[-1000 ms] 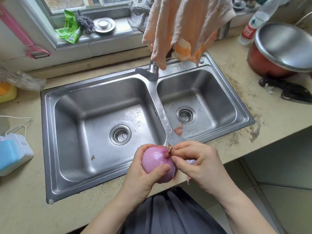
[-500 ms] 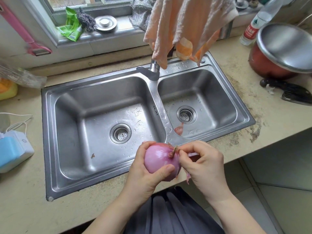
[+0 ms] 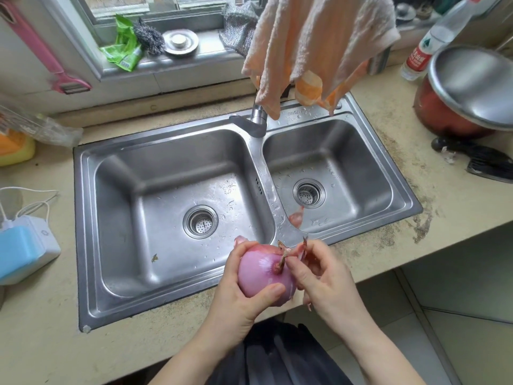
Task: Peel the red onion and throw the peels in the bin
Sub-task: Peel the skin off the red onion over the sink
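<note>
A red onion [image 3: 261, 276], smooth and pale purple with a dry stem tip, is over the front edge of the sink. My left hand [image 3: 238, 298] grips it from the left and below, thumb across its front. My right hand [image 3: 324, 279] pinches the dry stem and holds bits of peel [image 3: 302, 250] at the onion's right side. A loose piece of peel [image 3: 296, 216] lies in the right basin. No bin is in view.
A double steel sink [image 3: 177, 297] fills the counter, its tap [image 3: 256, 120] under a hanging orange cloth [image 3: 319, 48]. A red pot with a steel lid [image 3: 469, 87] and a black knife [image 3: 483, 159] are at right. A blue and white device [image 3: 22, 248] sits at left.
The onion has turned in my left hand so its stem end faces up more. My right hand's fingers have shifted to the stem, with peel bits now sticking up from them.
</note>
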Tool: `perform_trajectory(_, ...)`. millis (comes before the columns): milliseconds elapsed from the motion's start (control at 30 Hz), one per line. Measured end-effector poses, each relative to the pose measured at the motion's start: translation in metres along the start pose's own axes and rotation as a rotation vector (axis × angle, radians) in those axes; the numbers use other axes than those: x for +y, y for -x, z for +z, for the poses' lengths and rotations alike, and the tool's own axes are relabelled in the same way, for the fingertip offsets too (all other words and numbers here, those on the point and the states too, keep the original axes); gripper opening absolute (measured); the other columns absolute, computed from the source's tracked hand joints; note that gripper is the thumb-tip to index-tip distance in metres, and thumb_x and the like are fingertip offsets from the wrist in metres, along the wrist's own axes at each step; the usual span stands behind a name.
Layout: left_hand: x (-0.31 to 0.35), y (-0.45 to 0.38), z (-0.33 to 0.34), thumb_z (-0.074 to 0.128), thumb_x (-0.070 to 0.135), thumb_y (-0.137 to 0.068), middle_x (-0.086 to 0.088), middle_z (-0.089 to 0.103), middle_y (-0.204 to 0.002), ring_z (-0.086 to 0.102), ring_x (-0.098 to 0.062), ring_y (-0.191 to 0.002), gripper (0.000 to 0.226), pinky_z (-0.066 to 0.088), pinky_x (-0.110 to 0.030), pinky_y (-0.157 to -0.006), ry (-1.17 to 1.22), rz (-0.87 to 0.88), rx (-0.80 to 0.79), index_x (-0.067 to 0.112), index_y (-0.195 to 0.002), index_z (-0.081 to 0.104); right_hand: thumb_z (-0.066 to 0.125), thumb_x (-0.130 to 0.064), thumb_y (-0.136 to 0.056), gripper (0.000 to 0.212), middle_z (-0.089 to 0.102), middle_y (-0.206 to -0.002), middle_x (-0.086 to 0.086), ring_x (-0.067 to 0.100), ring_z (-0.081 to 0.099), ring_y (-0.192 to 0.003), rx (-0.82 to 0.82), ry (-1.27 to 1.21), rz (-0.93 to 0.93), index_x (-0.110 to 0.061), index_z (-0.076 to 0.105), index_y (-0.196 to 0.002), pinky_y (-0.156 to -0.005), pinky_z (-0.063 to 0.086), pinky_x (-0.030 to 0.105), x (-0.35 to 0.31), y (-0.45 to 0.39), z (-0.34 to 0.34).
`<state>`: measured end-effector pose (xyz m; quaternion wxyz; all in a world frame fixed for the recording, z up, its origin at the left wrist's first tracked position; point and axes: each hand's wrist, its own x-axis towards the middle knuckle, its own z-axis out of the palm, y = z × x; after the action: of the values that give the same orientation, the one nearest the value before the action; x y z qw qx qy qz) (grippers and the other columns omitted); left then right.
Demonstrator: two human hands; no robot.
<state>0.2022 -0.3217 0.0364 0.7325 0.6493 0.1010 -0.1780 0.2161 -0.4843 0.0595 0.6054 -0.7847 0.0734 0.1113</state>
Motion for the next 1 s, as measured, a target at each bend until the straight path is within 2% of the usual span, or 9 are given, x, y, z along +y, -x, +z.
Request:
perform_trajectory(133, 0.013, 0.000, -0.009, 0.086, 0.034, -0.049, 0.021, 0.041, -0.142, 0.061, -0.003, -0.114, 0.084, 0.054, -0.022, -0.087, 0.057, -0.028, -0.078, 0.043, -0.125, 0.050, 0.068, -0.028, -0.079, 0.011, 0.064, -0.075, 0.001, 0.022, 0.063, -0.061, 0.060, 0.152, -0.165, -0.017, 0.067, -0.080, -0.054, 0.052, 0.041, -0.011, 0.000, -0.007)
perform_trajectory(233, 0.023, -0.001, -0.003, 0.086, 0.031, -0.042, -0.002, 0.060, -0.125, 0.069, -0.011, -0.097, 0.088, 0.056, -0.022, -0.072, 0.072, -0.027, -0.052, 0.038, -0.123, 0.051, 0.067, -0.016, -0.083, 0.010, 0.061, -0.066, -0.003, 0.015, 0.061, -0.052, 0.075, 0.172, -0.232, -0.019, 0.065, -0.073, -0.049, 0.050, 0.030, -0.021, 0.001, -0.007)
perform_trajectory(333, 0.034, -0.002, 0.004, 0.086, 0.030, -0.040, -0.004, 0.066, -0.107, 0.071, -0.007, -0.079, 0.076, 0.055, -0.018, -0.059, 0.055, 0.010, -0.021, 0.035, -0.111, 0.058, 0.065, -0.013, -0.088, 0.020, 0.058, -0.061, -0.005, 0.010, 0.058, -0.056, 0.113, 0.278, -0.271, -0.022, 0.060, -0.070, -0.055, 0.043, 0.020, -0.025, -0.002, -0.010)
perform_trajectory(467, 0.043, 0.000, 0.003, 0.087, 0.027, -0.045, -0.002, 0.061, -0.119, 0.072, -0.018, -0.092, 0.082, 0.058, -0.029, -0.073, 0.015, 0.028, -0.114, 0.040, -0.119, 0.055, 0.062, 0.003, -0.084, 0.030, 0.060, -0.062, -0.014, 0.002, 0.056, -0.063, 0.174, 0.314, -0.245, -0.020, 0.056, -0.066, -0.057, 0.036, 0.009, -0.026, -0.009, -0.015)
perform_trajectory(600, 0.046, 0.003, -0.003, 0.085, 0.027, -0.046, 0.011, 0.069, -0.110, 0.071, -0.015, -0.093, 0.077, 0.055, -0.023, -0.075, 0.005, -0.017, -0.201, 0.041, -0.116, 0.056, 0.063, 0.004, -0.085, 0.029, 0.062, -0.062, -0.021, -0.003, 0.057, -0.059, 0.133, 0.246, -0.219, -0.019, 0.059, -0.067, -0.055, 0.036, 0.006, -0.026, -0.007, -0.016)
perform_trajectory(733, 0.048, 0.004, -0.005, 0.086, 0.030, -0.046, 0.002, 0.072, -0.095, 0.068, -0.014, -0.086, 0.071, 0.054, -0.025, -0.068, -0.007, -0.063, -0.239, 0.021, -0.110, 0.056, 0.059, -0.010, -0.087, 0.022, 0.065, -0.063, -0.008, 0.002, 0.056, -0.056, 0.120, 0.130, -0.217, -0.023, 0.057, -0.068, -0.054, 0.041, 0.013, -0.031, -0.003, -0.022)
perform_trajectory(833, 0.046, 0.005, -0.004, 0.084, 0.024, -0.052, 0.001, 0.072, -0.100, 0.069, -0.016, -0.092, 0.064, 0.054, -0.025, -0.072, 0.007, -0.070, -0.267, 0.025, -0.111, 0.059, 0.057, -0.007, -0.090, 0.022, 0.068, -0.072, 0.001, 0.005, 0.060, -0.060, 0.156, 0.126, -0.235, -0.019, 0.058, -0.071, -0.057, 0.044, 0.016, -0.032, -0.001, -0.023)
perform_trajectory(933, 0.041, 0.004, -0.004, 0.082, 0.020, -0.054, 0.000, 0.071, -0.114, 0.067, -0.019, -0.102, 0.077, 0.055, -0.031, -0.081, 0.138, -0.102, -0.280, 0.034, -0.124, 0.055, 0.059, 0.000, -0.089, 0.023, 0.068, -0.068, -0.003, 0.004, 0.059, -0.058, 0.186, 0.091, -0.246, -0.018, 0.060, -0.074, -0.056, 0.044, 0.014, -0.032, 0.001, -0.022)
perform_trajectory(1000, 0.039, 0.003, 0.001, 0.090, 0.029, -0.047, -0.006, 0.069, -0.121, 0.064, -0.028, -0.113, 0.092, 0.050, -0.046, -0.096, 0.232, -0.134, -0.246, 0.036, -0.130, 0.050, 0.060, -0.001, -0.089, 0.024, 0.066, -0.065, -0.005, 0.003, 0.055, -0.052, 0.175, 0.050, -0.261, -0.021, 0.061, -0.075, -0.052, 0.043, 0.014, -0.032, 0.002, -0.024)
